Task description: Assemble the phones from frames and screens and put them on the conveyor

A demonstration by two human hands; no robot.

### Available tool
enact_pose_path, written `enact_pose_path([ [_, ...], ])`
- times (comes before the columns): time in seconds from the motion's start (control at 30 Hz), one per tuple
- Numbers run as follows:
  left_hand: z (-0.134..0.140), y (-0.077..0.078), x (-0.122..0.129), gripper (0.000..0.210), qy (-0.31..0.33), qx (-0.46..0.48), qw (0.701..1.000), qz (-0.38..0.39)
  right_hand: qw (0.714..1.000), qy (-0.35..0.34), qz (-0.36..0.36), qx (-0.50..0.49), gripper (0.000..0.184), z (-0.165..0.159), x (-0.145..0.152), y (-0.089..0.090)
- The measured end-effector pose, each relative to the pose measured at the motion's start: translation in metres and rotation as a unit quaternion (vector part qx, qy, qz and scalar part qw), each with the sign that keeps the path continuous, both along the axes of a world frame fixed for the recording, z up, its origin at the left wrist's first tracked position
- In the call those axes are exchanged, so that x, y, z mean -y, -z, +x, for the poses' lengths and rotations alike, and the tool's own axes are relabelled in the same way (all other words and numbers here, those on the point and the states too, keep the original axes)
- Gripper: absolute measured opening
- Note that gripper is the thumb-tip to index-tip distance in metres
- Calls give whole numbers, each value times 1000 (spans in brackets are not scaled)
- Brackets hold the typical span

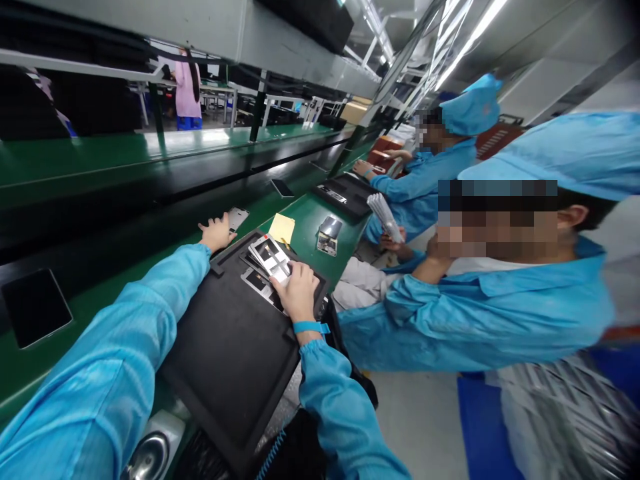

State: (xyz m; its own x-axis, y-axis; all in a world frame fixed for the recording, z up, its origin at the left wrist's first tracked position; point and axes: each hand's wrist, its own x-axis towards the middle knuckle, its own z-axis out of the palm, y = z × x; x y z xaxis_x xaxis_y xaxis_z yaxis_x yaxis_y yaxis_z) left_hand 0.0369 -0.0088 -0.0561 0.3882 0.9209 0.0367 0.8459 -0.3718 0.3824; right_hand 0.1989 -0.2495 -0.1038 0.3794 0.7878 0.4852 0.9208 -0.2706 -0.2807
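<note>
left hand (215,234): fingers spread, at the near end of a silver phone part (241,217) on the worktop (307,230) — gripped or merely touched, cannot tell | phone frame (276,264): over other frames (257,281) in the black tray (225,340), far end clear of the fingers | right hand (299,293): grasping that frame — thumb and fingers at its near end

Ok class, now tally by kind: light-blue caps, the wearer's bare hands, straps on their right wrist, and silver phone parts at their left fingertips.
Light-blue caps: 2
Wearer's hands: 2
Blue wrist strap: 1
Silver phone part: 1
Total: 6
</note>
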Motion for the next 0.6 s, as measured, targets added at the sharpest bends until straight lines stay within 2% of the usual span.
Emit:
enact_pose_path([
  [0.13,-25,-10,-9,66,-1,89,996,-1,1000,20,9,4,63,-1,-2,-1],
  [0.23,-57,-30,-9,79,-5,194,981,15,999,21,-8,-34,72,-2,-3,-5],
  [0.37,-125,-67,11,99,-44,361,930,52,995,21,-13,-100,60,-9,0,-19],
  [0.43,-170,-87,34,97,-74,445,890,62,991,23,-5,-135,52,-15,1,-32],
  [0.5,-221,-106,70,81,-98,528,841,63,984,14,0,-176,49,-21,1,-49],
  [0.57,-272,-124,119,60,-111,607,785,51,976,-10,9,-217,55,-28,2,-71],
  [0.6,-296,-132,148,57,-113,648,752,37,971,-28,14,-238,60,-33,3,-82],
])
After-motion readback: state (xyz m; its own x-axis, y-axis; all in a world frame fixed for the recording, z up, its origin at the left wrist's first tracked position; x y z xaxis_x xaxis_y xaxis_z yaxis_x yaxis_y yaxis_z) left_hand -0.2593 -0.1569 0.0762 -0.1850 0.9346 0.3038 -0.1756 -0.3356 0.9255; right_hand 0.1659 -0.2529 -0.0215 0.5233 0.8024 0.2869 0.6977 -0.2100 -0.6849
